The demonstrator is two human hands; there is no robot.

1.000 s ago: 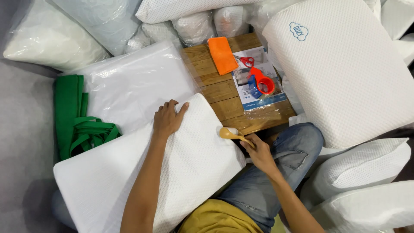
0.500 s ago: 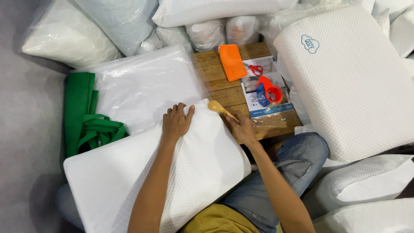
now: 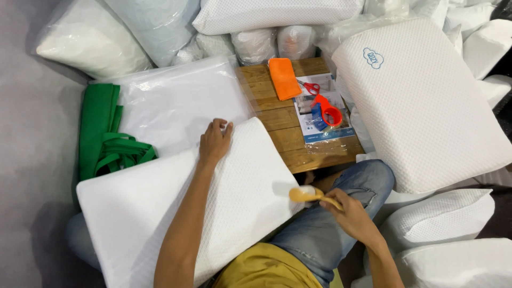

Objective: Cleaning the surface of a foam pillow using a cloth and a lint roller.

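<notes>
Head view | left hand (image 3: 215,143) flat on white pillow (image 3: 176,208) | right hand (image 3: 352,213) grips yellow brush (image 3: 309,195)

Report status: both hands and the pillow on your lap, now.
Left hand flat on white pillow, gripping its far edge. Right hand holds small yellow brush at pillow's near corner. Nothing between them.

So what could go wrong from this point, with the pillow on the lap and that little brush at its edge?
1. The white pillow overhangs the lap, and only the left hand presses its far edge, so it might slide off.
2. The right hand holds the small yellow brush right at the pillow's corner, so a stroke could miss the cover.
3. The tape dispenser and scissors sit close on the wooden table; a shifting pillow could knock them.
</notes>
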